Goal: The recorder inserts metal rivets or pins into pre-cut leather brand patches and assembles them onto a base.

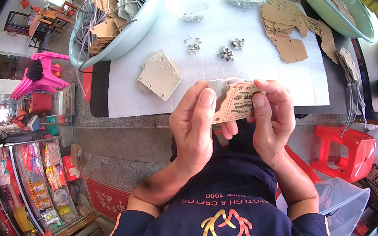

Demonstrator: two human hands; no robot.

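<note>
Over the table's near edge, my left hand [193, 123] pinches a grey-white piece against a printed cardboard tag [237, 106], thumb on the front. My right hand [274, 119] grips the tag's right side between thumb and fingers. The tag is tan with red and black print, a wavy left edge and small holes. Past my left hand lies a small stack of cream plates [160, 77] with holes near their edges. Beyond it sit loose silver metal fasteners [226, 54] in little heaps. What lies behind the tag is partly hidden by my fingers.
A pale blue basin [145, 23] holds grey cords and tags at left. Brown cardboard pieces [292, 49] lie at far right, near a green basin [360, 27]. Clear bowls [193, 11] stand at the back. Corded tags [350, 67] hang off the right edge above a red stool [354, 159].
</note>
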